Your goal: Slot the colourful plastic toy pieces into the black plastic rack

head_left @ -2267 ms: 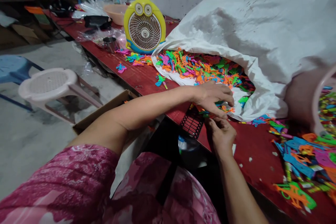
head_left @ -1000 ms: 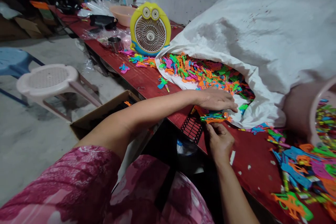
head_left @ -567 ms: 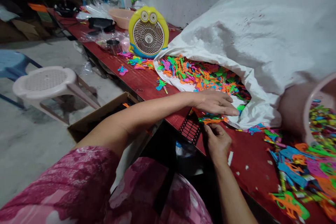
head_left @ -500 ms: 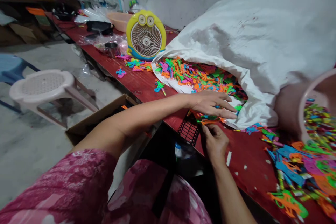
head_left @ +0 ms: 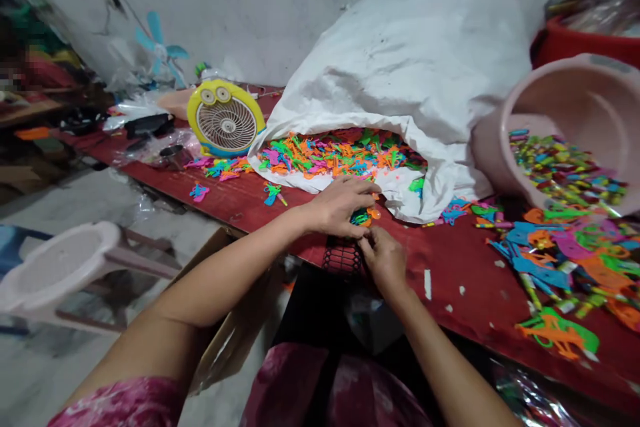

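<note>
Multicoloured plastic pieces [head_left: 361, 216] are showing in a small cluster beneath the left hand [head_left: 345, 205], which is arching over them with fingers loosely spread; whether it is gripping any cannot be told. The right hand [head_left: 389, 260] is holding thumb and forefinger narrowly together beside the cluster's near side; anything pinched there is hidden. A black plastic grid [head_left: 341, 259] is lying just below, at the near edge of the red table [head_left: 450, 287].

Progress, as judged: only a small lot is sitting gathered at the hands, while a large loose stock [head_left: 320, 157] is filling the mouth of the white sack [head_left: 410, 47] directly beyond. The sack's folded lip is crowding the working spot, and the left hand is obstructing inspection.

To the right, a heap of mixed parts [head_left: 550, 247] is spreading before a tipped pink tub [head_left: 493, 147] containing small coloured cylinders [head_left: 565, 167]. To the left, a yellow fan [head_left: 227, 123] and a metal cup [head_left: 173, 156] are standing.
</note>
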Action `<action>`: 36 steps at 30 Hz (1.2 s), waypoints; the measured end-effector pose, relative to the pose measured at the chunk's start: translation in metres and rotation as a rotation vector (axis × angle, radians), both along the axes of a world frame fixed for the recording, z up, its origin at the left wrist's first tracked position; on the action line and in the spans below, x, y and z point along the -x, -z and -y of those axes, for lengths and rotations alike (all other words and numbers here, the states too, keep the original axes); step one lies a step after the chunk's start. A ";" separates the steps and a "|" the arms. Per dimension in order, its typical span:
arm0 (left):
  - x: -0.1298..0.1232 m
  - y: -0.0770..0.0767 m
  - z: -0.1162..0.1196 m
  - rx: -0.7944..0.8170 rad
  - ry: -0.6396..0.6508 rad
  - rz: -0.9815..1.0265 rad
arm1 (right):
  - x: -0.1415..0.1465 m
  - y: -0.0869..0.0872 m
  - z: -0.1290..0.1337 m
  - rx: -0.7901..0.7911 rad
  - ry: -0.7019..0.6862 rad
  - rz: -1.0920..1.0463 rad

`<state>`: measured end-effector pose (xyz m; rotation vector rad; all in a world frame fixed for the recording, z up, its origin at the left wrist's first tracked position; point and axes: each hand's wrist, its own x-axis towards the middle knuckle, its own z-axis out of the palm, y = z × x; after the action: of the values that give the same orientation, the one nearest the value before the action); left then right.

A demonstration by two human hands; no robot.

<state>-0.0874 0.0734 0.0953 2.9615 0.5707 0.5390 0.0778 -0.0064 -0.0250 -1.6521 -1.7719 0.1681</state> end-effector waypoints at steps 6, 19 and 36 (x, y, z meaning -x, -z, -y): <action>-0.003 -0.006 0.004 0.008 -0.047 -0.056 | 0.005 -0.008 -0.009 0.179 0.029 0.156; -0.007 -0.008 0.006 0.003 -0.093 -0.124 | -0.024 -0.023 -0.018 0.381 -0.185 -0.250; -0.008 -0.009 0.004 0.094 -0.064 -0.072 | -0.016 -0.003 -0.016 0.071 -0.224 -0.112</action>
<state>-0.0798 0.0697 0.1047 2.8916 0.6801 0.4004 0.0939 0.0095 -0.0222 -1.4598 -1.8802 0.4214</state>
